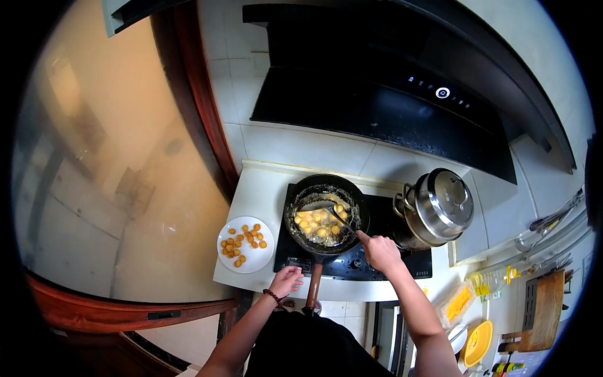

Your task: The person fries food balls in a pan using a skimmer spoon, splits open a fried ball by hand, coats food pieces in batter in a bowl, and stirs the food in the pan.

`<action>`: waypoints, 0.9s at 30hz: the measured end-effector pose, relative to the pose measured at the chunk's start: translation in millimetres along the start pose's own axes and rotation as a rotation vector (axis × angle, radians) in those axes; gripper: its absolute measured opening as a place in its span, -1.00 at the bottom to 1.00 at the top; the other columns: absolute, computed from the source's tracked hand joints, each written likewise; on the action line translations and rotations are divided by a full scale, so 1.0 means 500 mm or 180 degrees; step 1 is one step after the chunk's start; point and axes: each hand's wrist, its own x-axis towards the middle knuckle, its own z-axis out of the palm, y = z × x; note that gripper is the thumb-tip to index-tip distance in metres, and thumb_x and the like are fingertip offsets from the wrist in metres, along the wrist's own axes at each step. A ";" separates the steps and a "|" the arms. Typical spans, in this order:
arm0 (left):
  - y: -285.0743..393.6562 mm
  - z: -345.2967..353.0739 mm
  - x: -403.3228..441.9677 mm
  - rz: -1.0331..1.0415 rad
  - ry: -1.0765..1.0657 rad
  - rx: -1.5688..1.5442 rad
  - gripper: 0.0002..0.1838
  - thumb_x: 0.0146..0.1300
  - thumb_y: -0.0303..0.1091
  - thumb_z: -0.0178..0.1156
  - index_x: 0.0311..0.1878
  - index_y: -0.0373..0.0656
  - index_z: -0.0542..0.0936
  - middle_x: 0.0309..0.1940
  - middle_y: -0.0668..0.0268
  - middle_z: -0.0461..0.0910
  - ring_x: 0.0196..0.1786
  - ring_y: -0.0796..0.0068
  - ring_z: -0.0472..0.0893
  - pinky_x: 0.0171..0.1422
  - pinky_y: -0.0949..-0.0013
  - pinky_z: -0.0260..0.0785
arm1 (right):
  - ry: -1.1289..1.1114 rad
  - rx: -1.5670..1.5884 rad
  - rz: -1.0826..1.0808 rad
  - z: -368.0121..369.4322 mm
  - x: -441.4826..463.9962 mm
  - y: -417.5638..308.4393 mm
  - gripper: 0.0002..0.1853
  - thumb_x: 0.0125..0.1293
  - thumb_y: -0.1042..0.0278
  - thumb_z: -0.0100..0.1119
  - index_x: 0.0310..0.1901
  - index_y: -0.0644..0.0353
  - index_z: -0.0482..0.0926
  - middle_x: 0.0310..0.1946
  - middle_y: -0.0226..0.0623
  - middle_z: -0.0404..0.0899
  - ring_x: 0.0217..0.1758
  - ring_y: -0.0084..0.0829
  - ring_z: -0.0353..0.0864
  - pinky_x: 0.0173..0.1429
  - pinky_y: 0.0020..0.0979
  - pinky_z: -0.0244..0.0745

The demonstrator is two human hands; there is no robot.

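A black frying pan (291, 217) sits on the stove, with bubbling oil and several pale yellow balls (321, 232) in it. My right hand (380, 252) is closed around the handle of a dark spatula (343, 220), whose head lies among the balls in the oil. My left hand (287, 281), with a beaded bracelet at the wrist, is beside the pan's brown handle (315, 284) with its fingers loosely extended and nothing in them. To the left, a white plate (256, 264) holds several browned balls (237, 244).
A steel steamer pot (445, 204) with a lid stands on the stove's right side. The black range hood (377, 107) hangs above. Along the right counter are an oil bottle (487, 283), a yellow basin (478, 343) and a wooden cutting board (545, 308). A glass door (125, 188) stands left.
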 end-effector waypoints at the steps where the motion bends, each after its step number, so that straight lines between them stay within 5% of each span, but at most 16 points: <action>1: 0.001 -0.001 0.001 -0.0017 0.0006 0.0008 -0.56 0.50 0.04 0.16 0.24 -0.05 0.49 0.09 0.25 0.66 -0.01 0.42 0.69 -0.01 0.34 0.55 | -0.0046 -0.0005 -0.0059 -0.008 -0.010 0.006 -0.45 0.31 0.41 0.10 0.37 -0.07 0.48 -0.36 -0.04 0.71 -0.30 0.01 0.73 -0.20 -0.03 0.64; 9: -0.010 -0.012 0.010 -0.0003 0.0012 -0.0056 -0.54 0.49 0.06 0.17 0.23 -0.05 0.49 0.09 0.25 0.66 -0.01 0.43 0.69 -0.02 0.34 0.54 | -0.0352 -0.0160 0.0045 -0.096 -0.100 0.059 -0.45 0.30 0.39 0.11 0.35 -0.10 0.51 -0.35 -0.02 0.70 -0.27 0.01 0.72 -0.14 -0.02 0.63; 19: -0.002 0.006 0.009 0.0016 -0.0048 0.0048 -0.62 0.50 -0.01 0.17 0.21 -0.01 0.49 0.06 0.28 0.66 -0.03 0.42 0.70 -0.01 0.27 0.57 | 0.0212 0.1163 0.0663 0.044 -0.005 0.073 -0.52 0.32 0.42 0.17 0.29 0.17 0.48 -0.16 0.28 0.63 -0.02 0.30 0.59 0.10 0.14 0.53; 22: 0.001 0.002 0.007 0.0000 -0.0037 0.0027 -0.61 0.50 -0.01 0.17 0.22 -0.02 0.49 0.06 0.28 0.66 -0.03 0.41 0.70 0.00 0.27 0.57 | 0.0809 0.1456 0.0032 0.135 0.006 0.097 -0.56 0.37 0.39 0.18 0.28 0.18 0.50 -0.24 0.20 0.69 -0.26 0.14 0.72 -0.13 0.02 0.63; 24: 0.001 -0.002 0.002 -0.0017 0.0000 -0.0004 -0.61 0.50 -0.01 0.18 0.22 -0.02 0.48 0.05 0.27 0.66 -0.02 0.41 0.70 0.00 0.27 0.58 | -0.0484 0.2659 0.1290 0.084 -0.005 0.050 -0.56 0.44 0.40 0.11 0.33 0.19 0.46 -0.41 -0.01 0.66 -0.54 -0.21 0.67 -0.47 -0.19 0.58; 25: -0.001 -0.004 -0.002 -0.0008 0.0014 -0.0019 -0.58 0.50 0.02 0.17 0.23 -0.03 0.49 0.07 0.26 0.66 -0.02 0.42 0.69 -0.01 0.31 0.56 | -0.0497 0.2660 0.1283 0.093 -0.005 0.051 -0.56 0.44 0.40 0.11 0.33 0.19 0.46 -0.41 -0.01 0.66 -0.54 -0.21 0.67 -0.47 -0.19 0.58; 27: -0.006 -0.004 -0.003 -0.0002 0.0020 -0.0033 -0.55 0.49 0.05 0.17 0.23 -0.05 0.50 0.08 0.26 0.66 -0.01 0.43 0.69 -0.03 0.35 0.55 | -0.0930 0.4262 0.1498 0.112 -0.007 0.063 -0.58 0.50 0.41 0.05 0.36 0.12 0.41 -0.51 -0.35 0.45 -0.70 -0.60 0.31 -0.68 -0.51 0.22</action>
